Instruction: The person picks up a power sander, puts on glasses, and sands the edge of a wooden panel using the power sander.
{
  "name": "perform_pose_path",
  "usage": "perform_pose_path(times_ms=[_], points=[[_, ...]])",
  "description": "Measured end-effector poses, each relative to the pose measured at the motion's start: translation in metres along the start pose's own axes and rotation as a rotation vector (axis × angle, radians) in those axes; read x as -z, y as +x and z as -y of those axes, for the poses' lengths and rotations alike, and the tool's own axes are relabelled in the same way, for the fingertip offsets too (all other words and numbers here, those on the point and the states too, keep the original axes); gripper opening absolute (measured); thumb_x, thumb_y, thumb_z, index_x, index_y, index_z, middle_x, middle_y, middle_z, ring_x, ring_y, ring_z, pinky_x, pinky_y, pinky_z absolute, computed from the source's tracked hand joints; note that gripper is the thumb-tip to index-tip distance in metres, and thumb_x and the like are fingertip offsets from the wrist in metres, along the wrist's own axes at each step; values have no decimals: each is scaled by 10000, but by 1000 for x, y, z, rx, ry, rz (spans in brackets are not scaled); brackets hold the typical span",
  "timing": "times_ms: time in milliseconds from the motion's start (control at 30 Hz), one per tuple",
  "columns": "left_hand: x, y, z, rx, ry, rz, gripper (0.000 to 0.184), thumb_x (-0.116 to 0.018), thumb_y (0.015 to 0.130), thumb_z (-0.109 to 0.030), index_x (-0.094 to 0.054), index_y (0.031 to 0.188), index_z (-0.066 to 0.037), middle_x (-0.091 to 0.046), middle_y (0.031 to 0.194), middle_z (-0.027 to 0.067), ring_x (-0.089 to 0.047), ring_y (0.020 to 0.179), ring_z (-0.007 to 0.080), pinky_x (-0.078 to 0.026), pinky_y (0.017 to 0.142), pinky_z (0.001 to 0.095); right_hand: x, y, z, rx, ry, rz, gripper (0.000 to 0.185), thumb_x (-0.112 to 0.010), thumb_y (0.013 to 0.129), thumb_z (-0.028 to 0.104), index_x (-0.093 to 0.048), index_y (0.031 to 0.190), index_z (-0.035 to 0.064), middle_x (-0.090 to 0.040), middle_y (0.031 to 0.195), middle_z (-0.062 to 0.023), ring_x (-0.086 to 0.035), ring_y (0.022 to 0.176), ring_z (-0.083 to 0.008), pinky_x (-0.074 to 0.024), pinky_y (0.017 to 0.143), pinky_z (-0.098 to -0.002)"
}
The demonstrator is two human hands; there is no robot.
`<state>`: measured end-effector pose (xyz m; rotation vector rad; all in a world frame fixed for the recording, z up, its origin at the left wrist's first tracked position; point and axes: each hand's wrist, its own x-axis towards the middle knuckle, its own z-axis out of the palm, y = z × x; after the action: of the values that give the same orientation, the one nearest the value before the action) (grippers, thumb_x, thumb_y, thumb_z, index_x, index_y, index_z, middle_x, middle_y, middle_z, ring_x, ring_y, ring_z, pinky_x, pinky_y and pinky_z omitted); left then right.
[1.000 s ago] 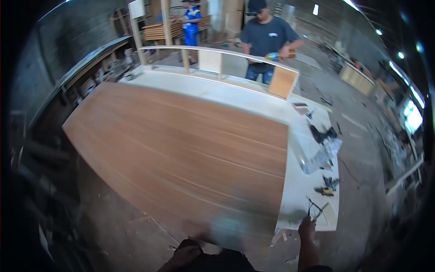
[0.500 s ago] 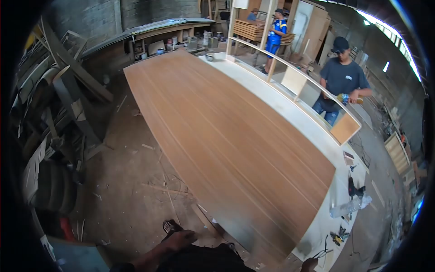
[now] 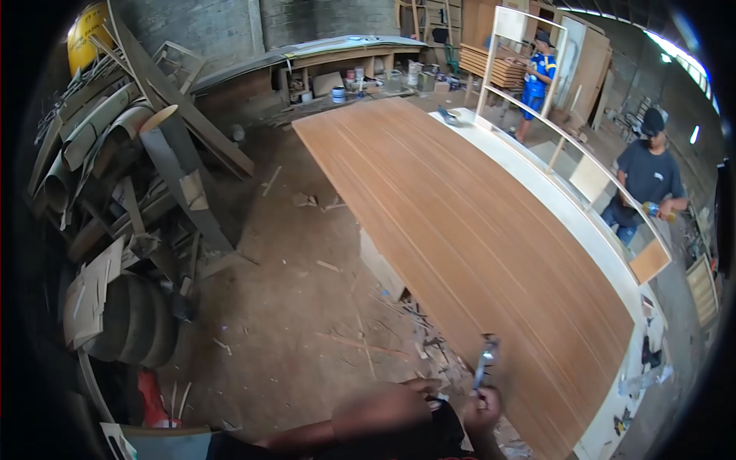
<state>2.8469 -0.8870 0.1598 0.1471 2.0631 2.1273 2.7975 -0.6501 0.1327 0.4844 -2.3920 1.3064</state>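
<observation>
The big brown board lies ahead of my fingers, its long way running from the far left to the near right. It sits on the white worktop, with the wood frame standing along the far side. Scraps dot the floor to the left. My right hand, nearer the board, grips the shiny tool, which points away over the board's near edge. My left hand is beside that edge; I can't tell how its fingers are.

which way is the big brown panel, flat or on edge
Flat: the brown panel lies broad face up, with a white surface showing past its right end.
</observation>
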Motion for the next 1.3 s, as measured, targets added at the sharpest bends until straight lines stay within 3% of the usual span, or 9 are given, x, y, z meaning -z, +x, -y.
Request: perform_pose_path(times_ms=[200,400,567,700,900,1033,1133,1200,1300], points=[[76,24,47,86,47,-566,391,-612,1037,-182,-594,1383,-1,-706,1139,168,-687,944,279,-534,842,365,-131,78,79,558,-273,529,269,-763,806,123,-691,1051,39,-672,918,-136,-634,728,-329,-522,640,-394],[239,42,25,69,457,-760,239,-582,1050,-124,-622,1257,-11,-732,1031,154,-694,832,233,-538,723,360,-254,149,112,605,-15,601,405,-793,832,160,-673,1187,7,-678,959,-134,-649,735,-273,-533,658,-332],[361,59,-25,324,821,-461,198,-583,1034,-119,-622,1203,-23,-731,936,151,-689,731,268,-525,646,398,-370,246,155,-157,587,432,444,-764,921,174,-624,1295,-20,-674,955,-110,-653,729,-191,-516,655,-265],[443,81,-69,202,908,-558,155,-562,1013,-65,-615,1151,-17,-724,889,136,-689,709,289,-528,637,403,-439,338,154,-422,774,1128,334,-691,996,138,-602,1271,-31,-664,949,-89,-646,743,-125,-494,653,-228],[563,123,-74,116,523,-907,264,-558,1007,-45,-563,1262,19,-731,929,157,-698,734,325,-554,684,404,-553,403,168,-407,721,1079,179,-640,1027,96,-606,1160,-20,-669,861,-73,-632,662,-129,-478,600,-232],[670,159,-109,-84,533,-1053,117,-483,1025,-18,-591,1062,9,-719,851,114,-639,653,215,-504,607,312,-612,474,221,-291,466,1014,74,-637,1007,57,-597,1057,20,-659,755,-57,-584,549,-133,-452,530,-248],[761,171,-134,-234,632,-955,133,-468,1051,-65,-563,1098,16,-718,837,113,-613,645,179,-494,624,269,-664,523,267,-68,670,798,44,-627,1002,49,-599,1030,30,-650,712,-50,-560,509,-134,-436,503,-253],[818,178,-168,-526,670,-902,292,-534,1014,-54,-574,1284,49,-732,879,139,-680,749,266,-559,735,339,-700,553,307,151,863,561,17,-617,997,40,-602,1003,39,-641,668,-44,-537,468,-136,-420,476,-258],[889,197,-229,-611,584,-850,298,-540,992,-39,-579,1267,68,-724,842,165,-677,737,266,-583,747,353,-743,602,371,71,975,411,12,-628,967,37,-623,957,37,-641,677,-51,-545,473,-141,-423,475,-256]])
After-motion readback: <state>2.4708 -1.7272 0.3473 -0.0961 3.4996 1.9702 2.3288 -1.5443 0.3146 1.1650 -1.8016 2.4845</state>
